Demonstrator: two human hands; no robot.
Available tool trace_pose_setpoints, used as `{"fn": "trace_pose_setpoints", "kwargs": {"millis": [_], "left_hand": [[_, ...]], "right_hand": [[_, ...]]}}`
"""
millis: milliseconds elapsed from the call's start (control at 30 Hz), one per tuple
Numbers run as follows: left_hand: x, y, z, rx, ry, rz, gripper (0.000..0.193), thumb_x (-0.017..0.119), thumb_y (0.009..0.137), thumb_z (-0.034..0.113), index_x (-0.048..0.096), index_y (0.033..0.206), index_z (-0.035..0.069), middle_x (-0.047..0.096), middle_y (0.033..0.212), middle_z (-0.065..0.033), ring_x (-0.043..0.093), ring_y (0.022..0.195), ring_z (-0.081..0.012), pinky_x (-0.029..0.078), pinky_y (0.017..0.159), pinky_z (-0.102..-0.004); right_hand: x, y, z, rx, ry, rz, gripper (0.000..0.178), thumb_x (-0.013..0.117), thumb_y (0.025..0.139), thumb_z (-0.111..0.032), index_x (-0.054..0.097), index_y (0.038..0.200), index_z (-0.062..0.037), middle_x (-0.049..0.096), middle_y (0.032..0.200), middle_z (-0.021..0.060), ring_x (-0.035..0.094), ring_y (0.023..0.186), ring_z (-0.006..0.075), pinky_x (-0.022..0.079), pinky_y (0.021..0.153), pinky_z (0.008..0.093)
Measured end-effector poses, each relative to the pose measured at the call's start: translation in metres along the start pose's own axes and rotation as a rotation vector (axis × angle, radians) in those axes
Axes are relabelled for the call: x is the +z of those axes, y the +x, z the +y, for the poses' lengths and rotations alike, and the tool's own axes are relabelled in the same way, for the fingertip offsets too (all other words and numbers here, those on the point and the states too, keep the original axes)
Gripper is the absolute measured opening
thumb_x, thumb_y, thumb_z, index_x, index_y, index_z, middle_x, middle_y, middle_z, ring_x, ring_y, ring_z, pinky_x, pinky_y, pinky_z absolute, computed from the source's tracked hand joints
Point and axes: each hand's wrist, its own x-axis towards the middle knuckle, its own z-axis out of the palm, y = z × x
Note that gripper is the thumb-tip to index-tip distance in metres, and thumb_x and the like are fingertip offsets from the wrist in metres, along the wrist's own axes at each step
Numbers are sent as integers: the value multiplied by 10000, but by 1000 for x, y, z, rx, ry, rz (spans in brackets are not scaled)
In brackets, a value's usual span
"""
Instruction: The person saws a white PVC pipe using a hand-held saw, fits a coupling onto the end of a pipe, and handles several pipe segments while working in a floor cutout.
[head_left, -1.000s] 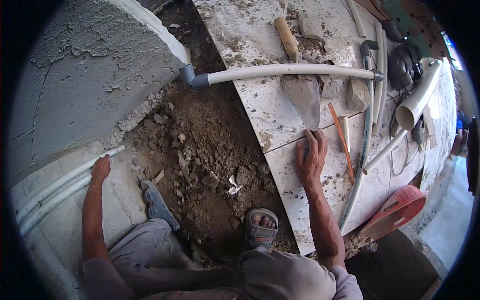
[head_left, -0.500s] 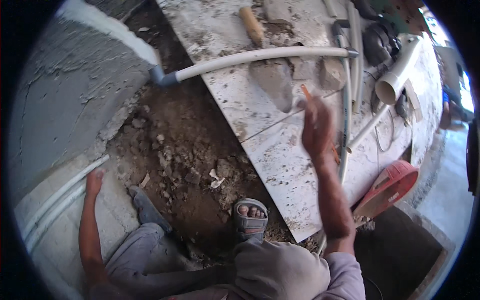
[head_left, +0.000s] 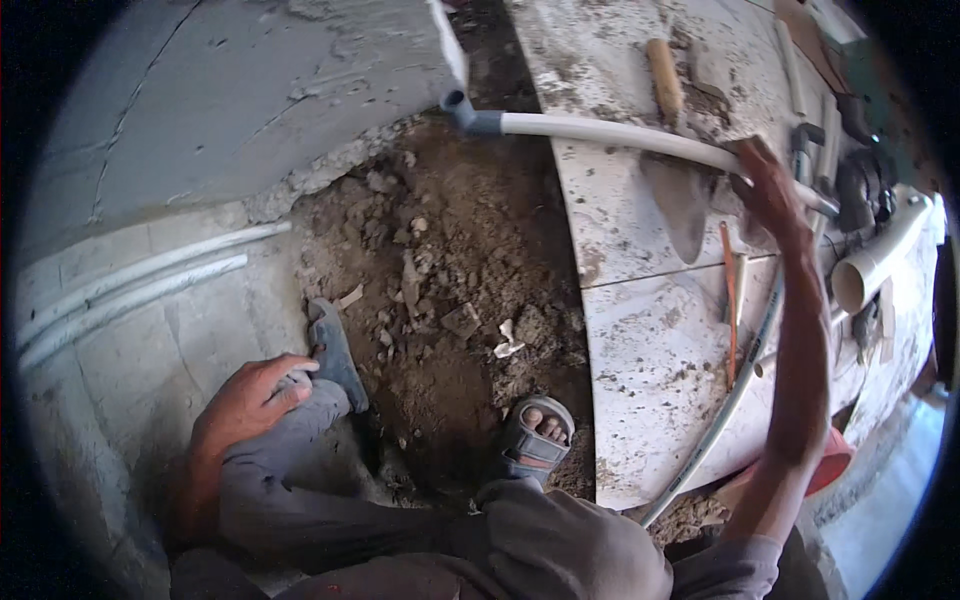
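A white plastic pipe (head_left: 620, 131) with a grey elbow (head_left: 470, 113) at its left end lies across the pale slab, the elbow over the soil trench. My right hand (head_left: 770, 190) is closed around this pipe near its right end. Under the pipe lies a trowel with a wooden handle (head_left: 664, 78) and a dirty blade (head_left: 677, 205). Just below that hand a thin orange strip (head_left: 730, 310) rests on the slab. My left hand (head_left: 255, 395) lies on my bent knee, thumb apart from the fingers, with nothing held.
Two thin white pipes (head_left: 150, 285) run along the ledge at left, below a grey plastered wall (head_left: 270, 80). Loose soil (head_left: 450, 260) fills the trench by my sandalled feet. A wide cream pipe (head_left: 880, 255), a long thin pipe (head_left: 715, 425) and a red pan (head_left: 830, 465) are at right.
My right hand has moved up and taken hold of the white pipe. My left hand has come from beside the ledge pipes onto my knee. The whole view has shifted.
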Motion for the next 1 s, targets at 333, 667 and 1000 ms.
{"fn": "trace_pose_setpoints", "kwargs": {"millis": [333,667,1000], "left_hand": [[-3,-7,-71,-225,-12,295,369,578,885,305,522,1142,47,637,917,-198,628,867,-309,472,757,-370],[2,-9,-104,-282,-25,241,383,578,880,332,531,1120,38,635,877,-218,627,808,-326,464,720,-386],[17,-17,-95,-259,-119,227,409,575,882,332,509,1167,46,625,929,-229,615,892,-358,464,772,-402]], "right_hand": [[-65,-4,-170,-109,-115,-65,451,646,731,-28,547,1165,-97,575,965,138,584,893,341,461,742,417],[38,110,-331,-365,-68,-296,366,414,920,-121,469,1279,-161,588,963,157,648,799,262,532,622,354],[118,153,-356,-450,-76,-155,379,424,911,-121,436,1289,-144,578,1001,156,637,830,277,509,666,380]]}}
